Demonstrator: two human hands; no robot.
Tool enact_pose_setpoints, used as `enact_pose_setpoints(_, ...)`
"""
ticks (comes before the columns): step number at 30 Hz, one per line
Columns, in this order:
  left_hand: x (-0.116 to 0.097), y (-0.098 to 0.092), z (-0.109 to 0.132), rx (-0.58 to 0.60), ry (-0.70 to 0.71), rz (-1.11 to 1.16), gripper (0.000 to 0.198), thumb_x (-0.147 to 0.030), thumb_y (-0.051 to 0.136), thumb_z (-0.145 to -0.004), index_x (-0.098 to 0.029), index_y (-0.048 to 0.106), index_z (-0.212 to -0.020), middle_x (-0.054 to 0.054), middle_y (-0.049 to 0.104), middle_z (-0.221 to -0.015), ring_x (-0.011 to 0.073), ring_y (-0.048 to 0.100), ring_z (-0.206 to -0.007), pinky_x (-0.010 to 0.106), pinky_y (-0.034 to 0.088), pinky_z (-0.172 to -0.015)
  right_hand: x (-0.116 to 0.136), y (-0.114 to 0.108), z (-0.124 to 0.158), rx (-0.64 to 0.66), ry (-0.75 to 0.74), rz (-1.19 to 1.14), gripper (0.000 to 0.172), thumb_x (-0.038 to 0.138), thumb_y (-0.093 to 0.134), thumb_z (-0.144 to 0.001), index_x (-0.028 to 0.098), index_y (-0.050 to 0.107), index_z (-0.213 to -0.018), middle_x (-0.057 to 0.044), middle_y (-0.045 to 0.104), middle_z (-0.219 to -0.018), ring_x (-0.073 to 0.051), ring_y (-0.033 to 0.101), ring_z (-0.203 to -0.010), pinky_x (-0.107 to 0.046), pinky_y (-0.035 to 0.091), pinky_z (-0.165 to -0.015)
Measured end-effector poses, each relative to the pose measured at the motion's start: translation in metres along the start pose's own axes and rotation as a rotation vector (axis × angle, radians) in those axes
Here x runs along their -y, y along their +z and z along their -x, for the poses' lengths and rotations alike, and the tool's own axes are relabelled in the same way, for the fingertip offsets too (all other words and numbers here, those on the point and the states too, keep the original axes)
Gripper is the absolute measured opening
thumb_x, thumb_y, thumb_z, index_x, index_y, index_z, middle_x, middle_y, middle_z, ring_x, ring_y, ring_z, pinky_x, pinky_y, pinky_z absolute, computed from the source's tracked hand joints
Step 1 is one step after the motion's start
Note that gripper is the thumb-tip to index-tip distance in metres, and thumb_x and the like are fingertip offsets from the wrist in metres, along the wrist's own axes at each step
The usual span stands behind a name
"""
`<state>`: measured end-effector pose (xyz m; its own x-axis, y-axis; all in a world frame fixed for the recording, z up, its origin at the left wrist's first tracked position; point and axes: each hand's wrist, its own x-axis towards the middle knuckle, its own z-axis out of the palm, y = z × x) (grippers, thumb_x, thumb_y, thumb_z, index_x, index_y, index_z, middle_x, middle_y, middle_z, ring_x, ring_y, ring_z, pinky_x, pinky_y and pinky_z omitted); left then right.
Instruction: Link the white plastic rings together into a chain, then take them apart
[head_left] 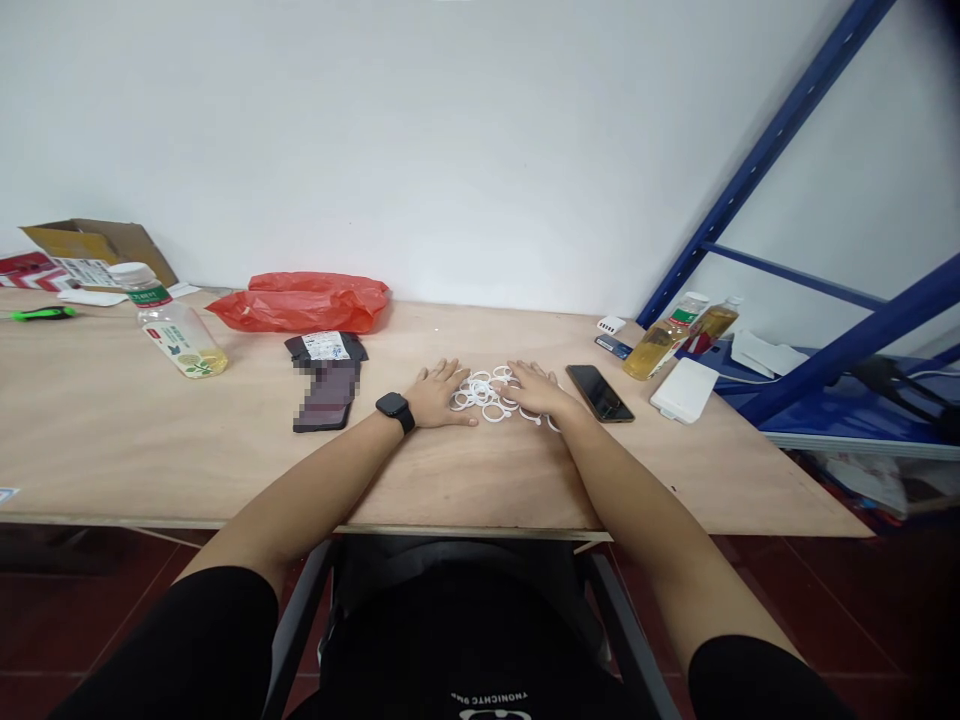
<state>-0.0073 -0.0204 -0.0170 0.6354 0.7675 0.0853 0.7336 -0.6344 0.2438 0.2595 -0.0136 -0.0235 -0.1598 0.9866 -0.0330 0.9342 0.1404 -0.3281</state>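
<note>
A heap of several small white plastic rings (484,393) lies on the wooden table (150,440) in front of me. My left hand (437,396) rests flat at the heap's left side, fingers stretched out and touching the rings; a black watch is on that wrist. My right hand (532,388) lies flat over the heap's right side, fingers spread on the rings. Neither hand grips anything.
A black phone (599,392) and a white power bank (684,389) lie right of my hands, with two bottles (660,340) behind. A dark pouch (328,385), a red plastic bag (300,303), a bottle (174,332) and a cardboard box (94,245) sit left. Blue shelving (817,360) stands right.
</note>
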Motion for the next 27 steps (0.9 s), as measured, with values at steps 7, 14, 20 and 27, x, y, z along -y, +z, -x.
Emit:
enact_pose_setpoints(7,0.000,-0.001,0.000,0.025,-0.028,0.005,0.110,-0.084,0.050,-0.072,-0.018,0.021,-0.156,0.020,0.015,-0.161,0.0406,0.013,-0.149,0.064,0.017,-0.114,0.037,0.001,0.006,-0.051,-0.261,-0.074,0.082,0.063,0.054,-0.087,0.024,0.028,-0.154,-0.013,0.021,-0.162,-0.032,0.014,-0.151,-0.054,0.016,-0.120)
enact_pose_setpoints(14,0.002,-0.001,0.000,0.010,-0.018,0.007,0.106,-0.083,0.049,-0.074,-0.018,0.026,-0.154,0.020,0.016,-0.161,0.0414,0.015,-0.148,0.064,0.016,-0.115,0.007,-0.022,0.012,0.096,-0.132,0.005,0.115,0.073,0.074,-0.062,0.028,0.023,-0.156,-0.014,0.014,-0.163,-0.041,0.008,-0.150,-0.062,0.011,-0.118)
enact_pose_setpoints(20,-0.001,-0.003,0.001,-0.014,-0.006,0.017,0.099,-0.081,0.046,-0.078,-0.018,0.029,-0.153,0.020,0.019,-0.160,0.0405,0.017,-0.148,0.064,0.016,-0.115,0.004,-0.007,0.004,0.064,-0.123,-0.063,0.094,0.072,0.053,-0.083,0.022,0.022,-0.156,-0.014,0.017,-0.162,-0.037,0.009,-0.150,-0.058,0.011,-0.119)
enact_pose_setpoints(27,-0.001,-0.006,0.001,-0.014,0.031,0.031,0.100,-0.081,0.049,-0.076,-0.019,0.030,-0.152,0.019,0.021,-0.160,0.0395,0.021,-0.147,0.065,0.017,-0.114,0.038,0.009,0.006,-0.037,-0.501,-0.149,0.064,0.054,0.057,-0.089,0.021,0.049,-0.143,-0.013,0.046,-0.149,-0.030,0.038,-0.142,-0.049,0.030,-0.117)
